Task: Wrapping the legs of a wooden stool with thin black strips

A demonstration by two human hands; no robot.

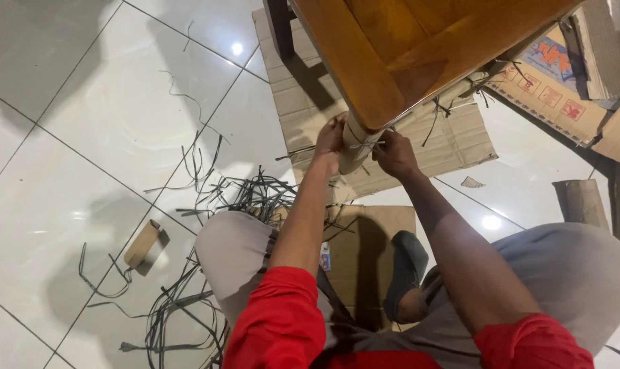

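Note:
A glossy brown wooden table (pixel 398 48) stands over me, its near corner above a leg wrapped in brown cardboard (pixel 354 154). My left hand (pixel 330 140) presses on the left side of the wrapped leg. My right hand (pixel 394 154) grips the right side, fingers pinched on a thin dark strap (pixel 373 143) that runs around the wrapping. Whether the left hand also holds the strap is hidden. Both arms reach forward out of red sleeves over my grey trousers.
Several cut dark straps (pixel 252 195) lie tangled on the white tile floor at my left knee. A short cardboard tube (pixel 142 244) lies left of them. Flat cardboard sheets (pixel 453 140) lie under the table, printed boxes (pixel 552 85) at the right, a cardboard roll (pixel 583 201) beyond my right knee.

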